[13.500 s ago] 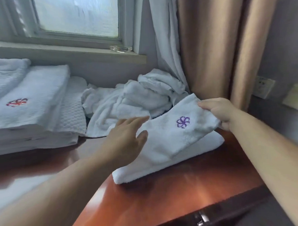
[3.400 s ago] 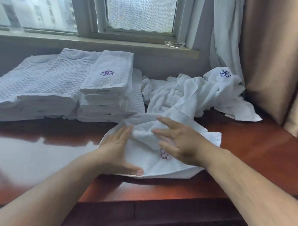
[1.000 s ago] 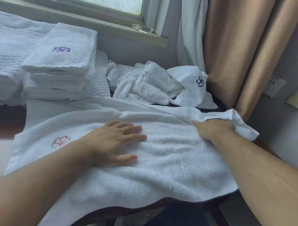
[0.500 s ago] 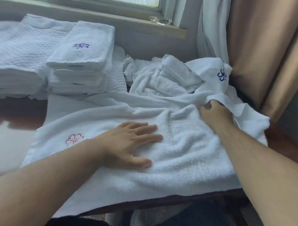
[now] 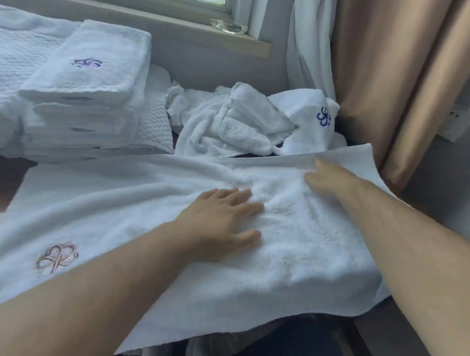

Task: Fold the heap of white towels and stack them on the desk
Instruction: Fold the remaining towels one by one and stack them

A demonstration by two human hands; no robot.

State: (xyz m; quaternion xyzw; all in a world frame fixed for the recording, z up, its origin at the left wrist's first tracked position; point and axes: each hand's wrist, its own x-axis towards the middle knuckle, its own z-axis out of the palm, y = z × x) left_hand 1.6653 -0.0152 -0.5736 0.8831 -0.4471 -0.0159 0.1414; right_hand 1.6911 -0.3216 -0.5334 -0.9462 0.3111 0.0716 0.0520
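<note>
Left hand (image 5: 225, 221) flat, fingers spread, pressing plush terry towel (image 5: 122, 207) draped over desk (image 5: 2, 185) edge. Right hand (image 5: 329, 177) at far hem, blurred, grip unclear. Beyond hands: crumpled heap (image 5: 226, 127); left of it, squared folded stack (image 5: 89, 84).

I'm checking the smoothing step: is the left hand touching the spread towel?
Touching. The head view shows the left hand lying flat, palm down, on the spread towel, fingers straight, with no gap.

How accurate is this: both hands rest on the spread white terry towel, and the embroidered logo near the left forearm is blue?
One error: the head view shows the embroidered logo on the spread white terry towel is reddish-brown, not blue. The left hand and right hand rest on it.
</note>
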